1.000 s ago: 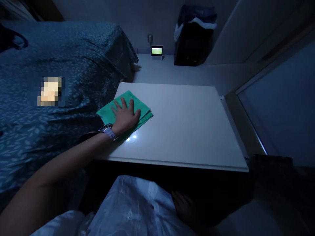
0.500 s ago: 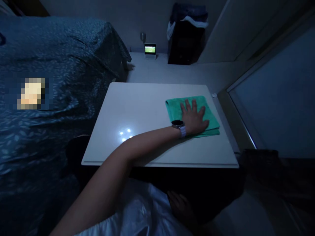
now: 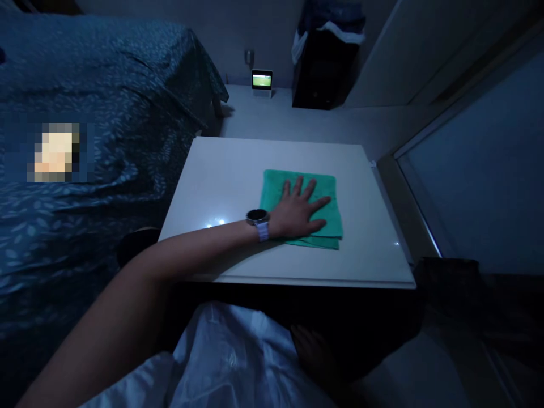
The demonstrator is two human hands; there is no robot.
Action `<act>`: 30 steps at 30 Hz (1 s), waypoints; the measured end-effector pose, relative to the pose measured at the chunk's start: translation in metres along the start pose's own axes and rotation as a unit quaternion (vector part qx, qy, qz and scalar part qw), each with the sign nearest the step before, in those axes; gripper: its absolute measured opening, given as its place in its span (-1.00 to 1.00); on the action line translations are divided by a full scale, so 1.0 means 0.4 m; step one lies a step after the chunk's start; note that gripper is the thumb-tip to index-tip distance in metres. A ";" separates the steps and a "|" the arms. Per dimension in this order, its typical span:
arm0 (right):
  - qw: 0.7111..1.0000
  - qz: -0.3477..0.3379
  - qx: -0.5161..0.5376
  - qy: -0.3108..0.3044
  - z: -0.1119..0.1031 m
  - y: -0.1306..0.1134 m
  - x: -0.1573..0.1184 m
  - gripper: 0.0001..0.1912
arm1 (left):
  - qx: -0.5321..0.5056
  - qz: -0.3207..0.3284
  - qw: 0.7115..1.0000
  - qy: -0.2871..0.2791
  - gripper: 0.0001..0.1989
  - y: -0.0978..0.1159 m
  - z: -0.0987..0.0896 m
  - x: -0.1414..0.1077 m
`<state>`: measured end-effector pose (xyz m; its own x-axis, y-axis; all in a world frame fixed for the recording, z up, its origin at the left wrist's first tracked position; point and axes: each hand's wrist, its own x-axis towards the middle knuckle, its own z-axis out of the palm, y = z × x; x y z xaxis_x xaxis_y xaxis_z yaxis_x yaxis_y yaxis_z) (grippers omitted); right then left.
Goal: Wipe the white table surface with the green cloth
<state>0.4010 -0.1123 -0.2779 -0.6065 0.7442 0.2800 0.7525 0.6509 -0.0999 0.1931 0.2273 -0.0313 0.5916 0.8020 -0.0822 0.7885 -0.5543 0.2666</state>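
Note:
My left hand lies palm down with fingers spread on a folded green cloth. It presses the cloth flat against the white tabletop. The cloth sits right of the table's middle, with its layered lower edge showing below my thumb. A round dark-faced watch on a pale strap is around my left wrist. Low in the view, in shadow below the table's near edge, my right hand rests beside my light clothing, fingers stretched out and nothing visible in them.
A bed with a leaf-patterned cover stands along the left. Beyond the table, a small lit screen stands on the floor near a dark cabinet topped with folded clothes. A framed pale panel runs along the right.
My left hand has slid the green cloth leftward across the tabletop, from near the right edge towards the middle. My right hand stays low beside my clothing.

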 end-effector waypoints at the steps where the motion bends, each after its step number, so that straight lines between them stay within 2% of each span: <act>1: 1.000 0.000 0.001 0.005 -0.001 0.001 0.000 -0.54 | 0.005 -0.032 0.999 0.004 -0.25 -0.039 -0.010 -0.033; 5: 1.000 0.003 0.013 0.012 0.008 0.001 -0.015 -0.58 | 0.031 -0.183 0.982 0.024 -0.27 -0.191 -0.049 -0.185; 7: 1.000 0.007 0.018 0.006 0.016 0.000 -0.026 -0.59 | 0.047 -0.259 0.964 0.041 -0.27 -0.240 -0.060 -0.261; 9: 1.000 0.013 0.019 0.006 0.022 0.000 -0.032 -0.58 | 0.058 -0.322 0.943 0.057 -0.27 -0.261 -0.064 -0.325; 11: 1.000 0.009 0.021 0.012 0.024 0.001 -0.034 -0.55 | 0.062 -0.361 0.928 0.065 -0.28 -0.259 -0.060 -0.368; 14: 0.999 0.003 0.030 0.018 0.018 0.004 -0.032 -0.55 | 0.064 -0.377 0.922 0.068 -0.26 -0.239 -0.047 -0.385; 17: 0.999 0.005 0.039 0.005 0.009 0.003 -0.029 -0.53 | 0.063 -0.339 0.937 0.051 -0.24 -0.214 -0.037 -0.344; 21: 0.999 0.005 0.040 -0.012 0.003 -0.004 -0.022 -0.48 | 0.043 -0.208 0.977 0.016 -0.23 -0.148 -0.029 -0.221; 25: 0.999 0.017 0.038 -0.009 0.003 -0.014 -0.017 -0.47 | -0.002 -0.070 0.998 -0.002 -0.22 -0.022 -0.012 -0.060; 30: 1.000 0.004 0.004 -0.023 -0.006 -0.015 -0.022 -0.53 | -0.008 0.080 0.996 -0.032 -0.23 0.154 0.020 0.104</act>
<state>0.4022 -0.1231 -0.2775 -0.6111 0.7558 0.2352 0.7560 0.6453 -0.1096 0.2676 0.2246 -0.0261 0.7194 0.6875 -0.0993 0.6809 -0.6698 0.2962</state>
